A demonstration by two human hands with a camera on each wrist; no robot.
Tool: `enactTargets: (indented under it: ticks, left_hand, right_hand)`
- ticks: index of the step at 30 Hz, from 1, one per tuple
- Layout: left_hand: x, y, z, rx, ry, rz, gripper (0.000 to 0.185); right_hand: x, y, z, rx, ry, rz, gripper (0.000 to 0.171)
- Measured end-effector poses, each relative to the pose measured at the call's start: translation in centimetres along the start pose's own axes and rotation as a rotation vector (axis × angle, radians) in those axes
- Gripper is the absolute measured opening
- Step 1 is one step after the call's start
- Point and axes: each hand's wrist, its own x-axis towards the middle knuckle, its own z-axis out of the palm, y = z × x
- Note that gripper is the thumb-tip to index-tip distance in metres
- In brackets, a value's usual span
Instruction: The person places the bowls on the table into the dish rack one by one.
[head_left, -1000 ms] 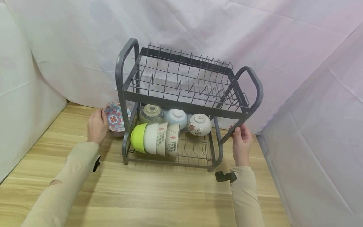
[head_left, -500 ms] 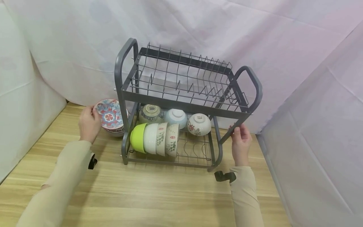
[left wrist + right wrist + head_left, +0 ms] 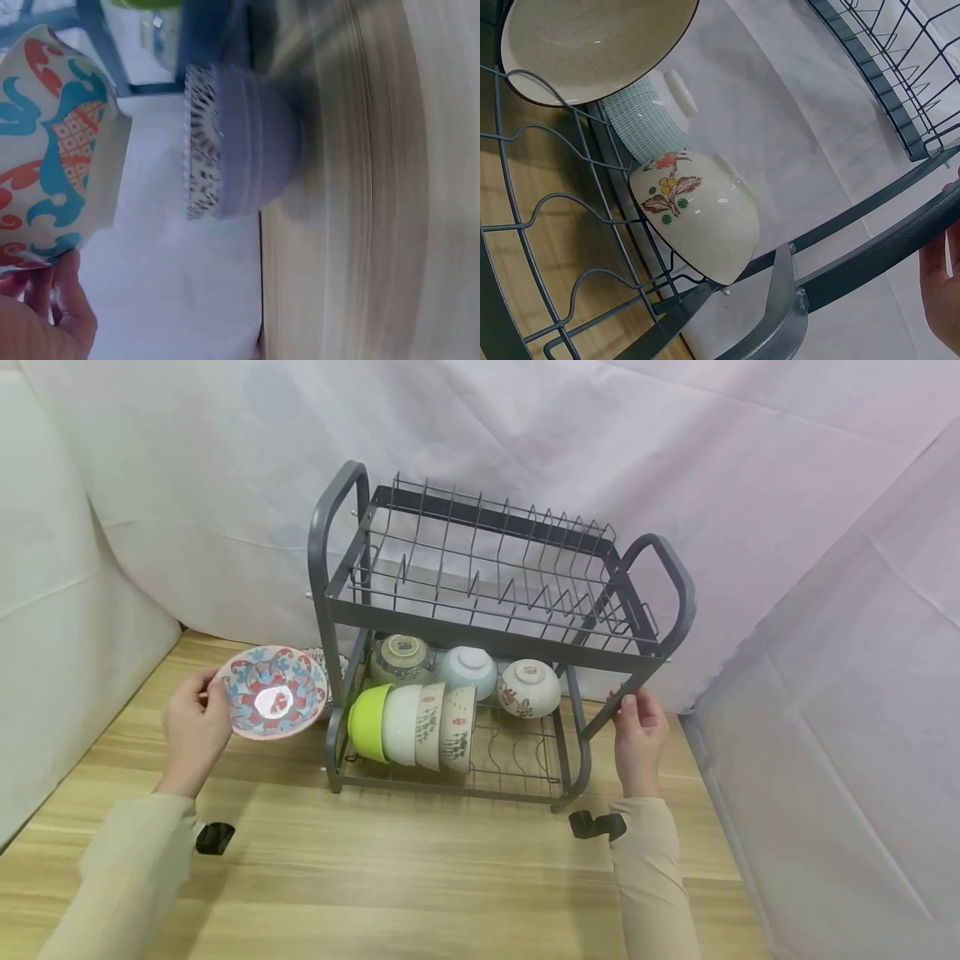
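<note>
My left hand (image 3: 197, 720) pinches the rim of a red-and-blue patterned bowl (image 3: 258, 693), held up left of the dark grey dish rack (image 3: 480, 625). In the left wrist view this patterned bowl (image 3: 56, 150) is clear of a purple-grey bowl (image 3: 251, 142) with a black-and-white patterned band, which stands on the table. My right hand (image 3: 640, 735) grips the rack's right slanted leg. On the lower shelf, a lime green bowl (image 3: 367, 724), a white bowl (image 3: 399, 727) and tree-patterned bowls (image 3: 456, 731) stand on edge in a row.
Behind that row, a dark patterned bowl (image 3: 403, 660), a pale blue bowl (image 3: 467, 670) and a flowered bowl (image 3: 528, 689) lie upside down. The upper shelf's wire slots (image 3: 480, 560) hold nothing. White cloth (image 3: 847, 635) encloses the wooden table (image 3: 420, 868) at back and sides.
My left hand has lifted the patterned bowl off the bowl beneath it and brought it left and nearer to me. The right hand stays on the rack leg.
</note>
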Motion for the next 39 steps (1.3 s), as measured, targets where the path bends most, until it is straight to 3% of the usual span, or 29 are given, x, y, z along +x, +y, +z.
enactTargets:
  ticks: [5,11,17,23,34,36,39]
  left_hand:
    - [-2.4,0.4,-1.4,-0.010,-0.072,-0.020,0.034]
    - [-5.2,0.9,-2.6,0.015,-0.117,0.033,0.032]
    - [-7.6,1.7,-2.8,0.033,-0.151,0.077,0.028]
    - [-9.9,2.6,-2.0,0.015,-0.208,0.135,0.024]
    - [-14.1,3.6,1.6,-0.132,-0.410,0.126,0.019]
    - [-14.6,3.8,2.2,-0.150,-0.437,0.114,0.018]
    - [-15.1,3.9,3.0,-0.162,-0.472,0.079,0.018]
  right_hand:
    - [0.0,0.0,0.0,-0.009,0.007,0.009,0.015]
    - [0.0,0.0,0.2,-0.015,0.017,0.017,0.017]
    - [-0.1,0.0,0.3,-0.033,0.045,0.017,0.014]
    - [-0.2,0.1,0.4,-0.056,0.072,0.011,0.014]
    - [-0.3,-0.1,0.4,-0.098,0.092,0.038,0.014]
    - [-0.5,-0.4,0.5,-0.149,0.112,0.063,0.019]
    - [-1.2,-1.0,0.9,-0.335,0.158,0.106,0.033]
